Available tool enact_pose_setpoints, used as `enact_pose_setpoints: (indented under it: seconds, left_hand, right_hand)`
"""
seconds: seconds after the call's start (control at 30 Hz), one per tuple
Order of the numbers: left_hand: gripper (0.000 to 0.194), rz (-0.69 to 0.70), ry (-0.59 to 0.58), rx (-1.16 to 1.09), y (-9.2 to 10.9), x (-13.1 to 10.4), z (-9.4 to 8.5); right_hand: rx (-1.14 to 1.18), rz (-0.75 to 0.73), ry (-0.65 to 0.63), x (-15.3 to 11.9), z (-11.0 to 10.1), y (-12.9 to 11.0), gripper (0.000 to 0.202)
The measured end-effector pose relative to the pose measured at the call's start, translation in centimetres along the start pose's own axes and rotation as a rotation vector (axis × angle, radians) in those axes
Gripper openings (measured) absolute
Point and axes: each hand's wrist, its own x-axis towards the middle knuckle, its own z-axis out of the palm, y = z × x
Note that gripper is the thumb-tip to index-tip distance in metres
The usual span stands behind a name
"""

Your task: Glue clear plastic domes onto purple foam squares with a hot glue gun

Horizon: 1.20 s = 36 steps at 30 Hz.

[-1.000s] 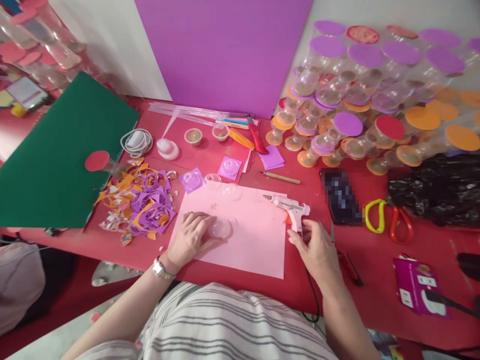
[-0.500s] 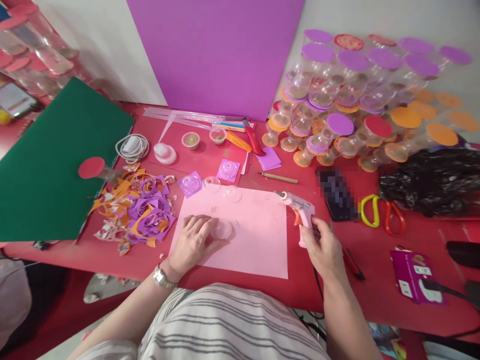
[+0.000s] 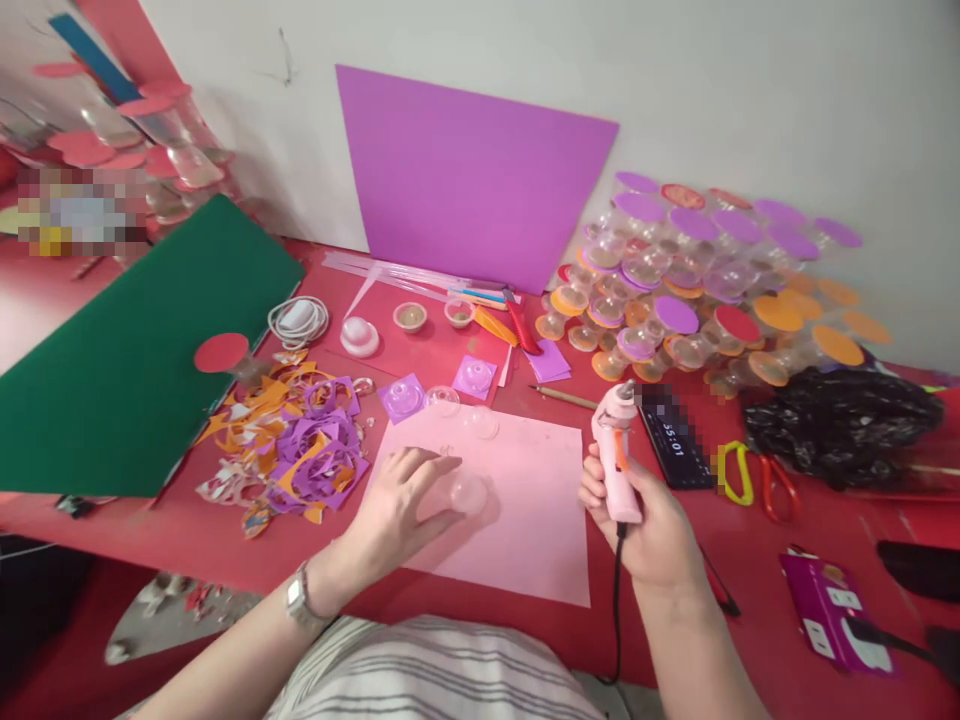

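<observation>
dark-striped white shirt (image 3: 457, 675), silver wristwatch (image 3: 298, 598)

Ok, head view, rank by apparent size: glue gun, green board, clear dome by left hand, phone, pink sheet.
1. Green board
2. Pink sheet
3. Glue gun and phone: too close to rank; the gun, in the right hand, is likely nearer the camera
4. Clear dome

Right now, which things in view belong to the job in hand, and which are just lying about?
Looks in use:
pink glue gun, in the right hand
clear dome, by the left hand
pink sheet, under the dome

Likely idle:
phone
paper scraps
black plastic bag
</observation>
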Motion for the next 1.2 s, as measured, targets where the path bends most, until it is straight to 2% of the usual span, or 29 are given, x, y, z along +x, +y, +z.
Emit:
enact_pose_setpoints:
  seconds: [0.1,0.2,0.3,0.4,0.53,0.67,0.87,1.0,1.2]
  left_hand:
    - [0.039,-0.164,0.027,-0.382,0.4,1.8,-1.5]
    - [0.047,-0.271,0.129,-0.829,0.9,3.9,-2.4]
    - [0.051,-0.302,0.201,-1.051,1.1,5.6,-2.4]
    - [0.053,-0.261,0.247,-1.169,0.6,6.4,-1.6]
    - [0.056,-0.249,0.246,-1.222,-0.8,6.1,-0.3]
    - [0.053,-0.273,0.198,-1.245,-1.6,5.3,0.1]
    - [0.054,-0.324,0.133,-1.349,-1.5,5.2,0.2]
    - [0.06,-0.37,0.154,-1.393,-1.8,5.4,0.6]
    - [0.053,-0.444,0.12,-1.515,-1.7,5.7,1.1]
  right_hand:
    - [0.304,0.145,-0.158,0.5,1.6,-2.1,0.025]
    - [0.429,0.117,-0.253,0.8,3.2,-2.8,0.027]
    - [0.455,0.056,-0.279,1.2,4.5,-1.7,0.028]
    - [0.426,-0.018,-0.238,1.8,5.2,0.0,0.025]
    - [0.325,-0.081,-0.202,2.0,4.7,1.2,0.024]
    - [0.21,-0.107,-0.138,1.0,3.8,1.7,0.025]
    - [-0.029,-0.09,-0.086,-1.2,3.2,3.3,0.022]
    - [-0.172,-0.192,-0.055,-1.6,3.5,3.1,0.024]
    - [-0.369,-0.319,-0.098,-1.7,2.9,3.2,0.022]
